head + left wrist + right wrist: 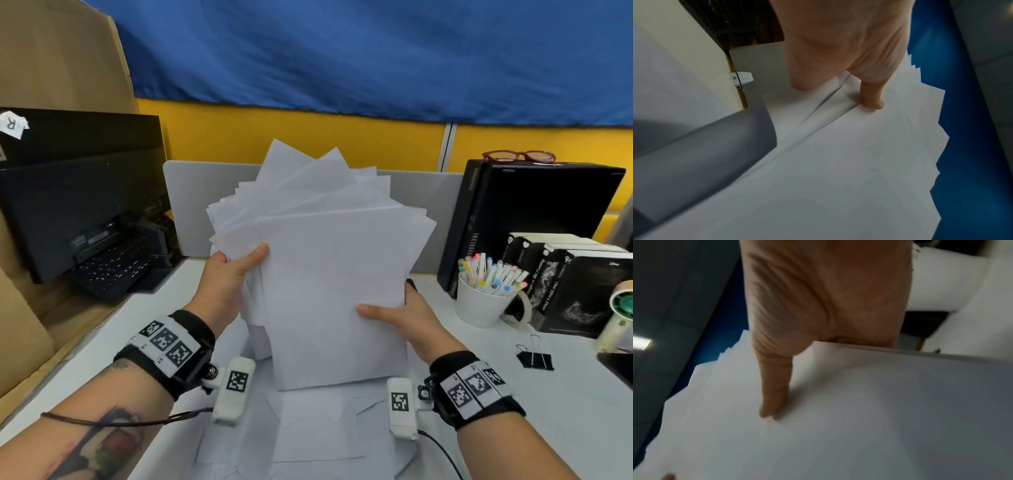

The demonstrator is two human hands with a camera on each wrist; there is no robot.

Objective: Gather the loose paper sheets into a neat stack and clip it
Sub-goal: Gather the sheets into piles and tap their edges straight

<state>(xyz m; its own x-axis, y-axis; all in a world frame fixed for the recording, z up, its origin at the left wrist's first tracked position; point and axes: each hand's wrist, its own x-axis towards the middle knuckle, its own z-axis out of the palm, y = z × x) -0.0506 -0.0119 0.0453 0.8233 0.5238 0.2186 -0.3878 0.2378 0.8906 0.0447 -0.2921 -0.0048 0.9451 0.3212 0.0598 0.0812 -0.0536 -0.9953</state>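
A thick, uneven bundle of white paper sheets (329, 260) stands nearly upright over the desk, its top corners fanned out. My left hand (233, 270) grips its left edge, thumb laid across the front. My right hand (397, 313) grips the right edge lower down, thumb on the front sheet. The left wrist view has that thumb pressed on the sheets (859, 162); the right wrist view has the other thumb flat on the front sheet (838, 426). More loose sheets (308, 431) lie flat on the desk under the bundle. A black binder clip (534, 359) lies on the desk to the right.
A black monitor (82, 192) and keyboard (109, 267) stand at the left. At the right are a black box (527, 212) with red glasses on it, a white cup of markers (483, 301), boxed items (582, 287) and tape rolls (620, 318). A grey divider (191, 202) stands behind.
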